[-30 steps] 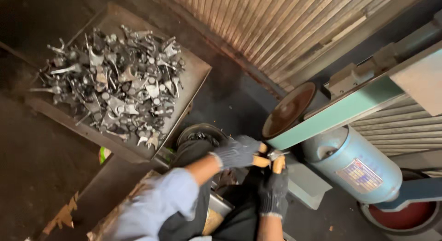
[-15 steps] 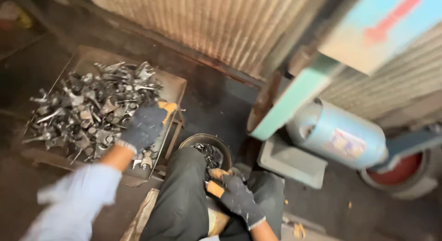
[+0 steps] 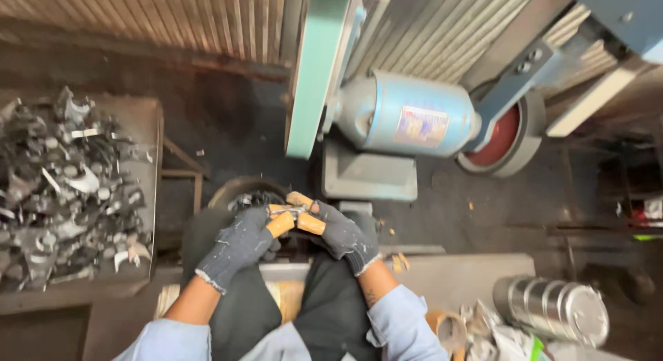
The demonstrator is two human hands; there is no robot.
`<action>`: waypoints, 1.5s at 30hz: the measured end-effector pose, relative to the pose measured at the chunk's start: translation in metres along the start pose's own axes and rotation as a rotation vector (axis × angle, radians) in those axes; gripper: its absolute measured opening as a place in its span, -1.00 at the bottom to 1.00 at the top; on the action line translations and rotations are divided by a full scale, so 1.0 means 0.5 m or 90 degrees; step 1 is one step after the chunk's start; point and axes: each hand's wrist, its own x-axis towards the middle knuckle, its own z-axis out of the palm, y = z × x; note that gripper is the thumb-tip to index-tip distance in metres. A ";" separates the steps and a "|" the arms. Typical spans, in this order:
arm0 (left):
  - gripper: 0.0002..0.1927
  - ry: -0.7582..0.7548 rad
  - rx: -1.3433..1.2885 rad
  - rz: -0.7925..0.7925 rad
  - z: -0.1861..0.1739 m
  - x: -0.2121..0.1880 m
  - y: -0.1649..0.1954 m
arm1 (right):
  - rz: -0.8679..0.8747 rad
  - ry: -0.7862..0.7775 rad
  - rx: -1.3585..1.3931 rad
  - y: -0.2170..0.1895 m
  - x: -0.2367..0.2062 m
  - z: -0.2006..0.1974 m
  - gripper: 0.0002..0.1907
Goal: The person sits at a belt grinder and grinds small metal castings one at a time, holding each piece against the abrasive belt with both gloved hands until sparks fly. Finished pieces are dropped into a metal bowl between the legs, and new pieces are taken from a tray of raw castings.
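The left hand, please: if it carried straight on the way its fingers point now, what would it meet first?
The left hand points right, toward the right hand, so it would meet that first. Both hands pinch a small metal piece between their orange fingertips, almost touching already. Depth is hard to judge from above.

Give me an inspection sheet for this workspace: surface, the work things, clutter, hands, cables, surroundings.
Surface: dark, dirty floor.
Work things: small metal part held between both hands, over the lap.
Clutter: tray heaped with grey metal parts on the left; round dark container; steel tins lower right.
Hands: left hand and right hand, gloved, both gripping the part.
Cables: nothing seen.
Surroundings: belt grinder with green belt, blue motor, corrugated wall.
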 end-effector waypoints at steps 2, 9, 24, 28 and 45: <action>-0.64 0.031 0.057 -0.013 0.001 0.058 0.007 | -0.027 0.112 -0.127 -0.005 0.051 -0.025 -0.61; -0.74 0.423 0.337 0.291 0.083 0.286 -0.067 | -0.064 0.349 0.332 0.053 0.250 -0.098 -0.68; -0.68 0.290 -0.126 0.183 0.078 0.327 -0.099 | -0.156 0.457 -0.212 0.021 0.203 -0.111 -0.72; -0.74 0.330 -0.187 0.332 0.108 0.367 -0.133 | -0.164 0.477 -0.108 0.024 0.195 -0.121 -0.74; -0.72 0.109 -0.002 0.235 0.059 0.309 -0.054 | -0.253 0.365 0.019 0.013 0.141 -0.065 -0.64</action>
